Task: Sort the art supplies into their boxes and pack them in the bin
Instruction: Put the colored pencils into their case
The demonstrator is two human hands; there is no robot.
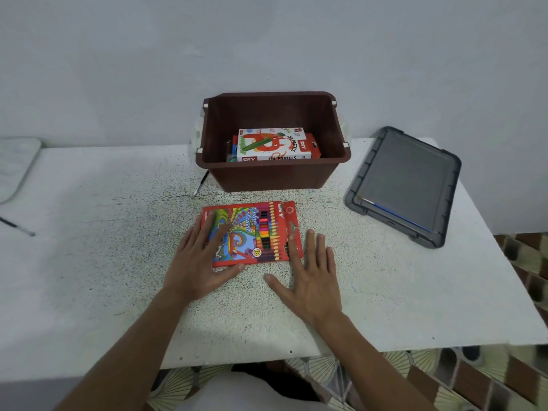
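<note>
Flat hands, left (198, 264) on pencil box (252, 232), right (310, 280) beside, brown bin (275, 173) behind

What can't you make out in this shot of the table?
Head view: items beneath the oil pastels box in the bin, hidden by that box.
Head view: pencil box lower left part, covered by the left hand.
Head view: pale object, cut by left edge.

On the table (103, 277), the colour pencil box (252, 232) lies before the bin (272, 176); the oil pastels box (274, 145) lies inside; the lid (406, 185) lies right.
</note>
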